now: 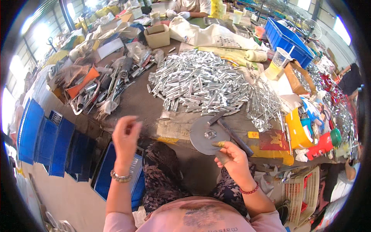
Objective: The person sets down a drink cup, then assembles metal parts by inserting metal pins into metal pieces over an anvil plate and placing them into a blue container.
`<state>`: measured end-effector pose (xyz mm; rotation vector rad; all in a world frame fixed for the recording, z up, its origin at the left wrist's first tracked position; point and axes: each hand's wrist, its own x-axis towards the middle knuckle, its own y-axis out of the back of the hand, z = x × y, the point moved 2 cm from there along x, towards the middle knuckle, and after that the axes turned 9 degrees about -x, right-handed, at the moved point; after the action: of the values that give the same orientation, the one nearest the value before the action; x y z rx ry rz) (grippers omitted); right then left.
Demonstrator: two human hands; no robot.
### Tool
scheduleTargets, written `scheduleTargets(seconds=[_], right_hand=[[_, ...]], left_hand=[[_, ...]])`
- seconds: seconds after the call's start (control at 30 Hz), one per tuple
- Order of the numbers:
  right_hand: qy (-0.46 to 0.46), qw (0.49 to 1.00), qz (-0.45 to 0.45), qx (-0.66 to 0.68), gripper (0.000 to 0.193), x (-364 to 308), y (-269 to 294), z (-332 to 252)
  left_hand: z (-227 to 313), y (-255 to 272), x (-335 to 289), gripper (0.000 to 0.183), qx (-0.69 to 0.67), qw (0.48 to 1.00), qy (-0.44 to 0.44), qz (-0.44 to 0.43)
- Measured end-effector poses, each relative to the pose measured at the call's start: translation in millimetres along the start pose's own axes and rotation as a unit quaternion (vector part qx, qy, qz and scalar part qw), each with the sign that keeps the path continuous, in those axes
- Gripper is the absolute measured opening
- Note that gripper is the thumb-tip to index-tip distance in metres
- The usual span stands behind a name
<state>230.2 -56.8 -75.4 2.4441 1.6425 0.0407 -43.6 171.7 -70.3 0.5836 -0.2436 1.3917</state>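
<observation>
My left hand (125, 137) is raised over the table's front edge, left of my lap, slightly blurred. Its fingers are loosely bent, the thumb stands a little apart, and nothing shows in them. My right hand (234, 158) hovers at the front edge with thumb and forefinger apart, both in yellowish covers; I see nothing between them. Just beyond it lies a round grey metal disc (199, 135) with a hub in its middle. A hammer (235, 137) rests with its head over the disc. Behind these spreads a large heap of silvery metal sleeves (197, 81).
Thin metal pins (264, 102) lie right of the heap. Bags and tools (116, 81) crowd the left. A blue bin (102, 176) stands below my left hand, beside stacked blue bins (48, 139). At right are a yellow container (299, 129) and a red bottle (322, 145). Another person (191, 7) sits opposite.
</observation>
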Motion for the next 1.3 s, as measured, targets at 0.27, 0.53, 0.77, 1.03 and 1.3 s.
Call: scheduleTargets(seconds=[0.27, 0.53, 0.77, 1.03, 1.3], right_hand=[[0.048, 0.998, 0.02, -0.032, 0.035, 0, 3, 15], [0.087, 0.996, -0.013, 0.021, 0.033, -14, 20, 11], [0.17, 0.836, 0.332, -0.402, 0.029, -1, 142, -12], [0.101, 0.681, 0.364, -0.628, 0.032, 43, 220, 17], [0.051, 0.698, 0.293, -0.652, 0.034, 20, 197, -5]], left_hand=[[47, -140, 25, 0.035, 0.129, 0.961, -0.142, -0.201], [56, -141, 28, 0.018, 0.164, 0.949, -0.132, -0.234], [25, -78, 18, 0.015, -0.194, 0.957, 0.149, -0.153], [74, -91, -23, 0.026, -0.439, 0.823, 0.308, -0.186], [73, -112, -37, 0.017, -0.268, 0.906, 0.209, -0.253]])
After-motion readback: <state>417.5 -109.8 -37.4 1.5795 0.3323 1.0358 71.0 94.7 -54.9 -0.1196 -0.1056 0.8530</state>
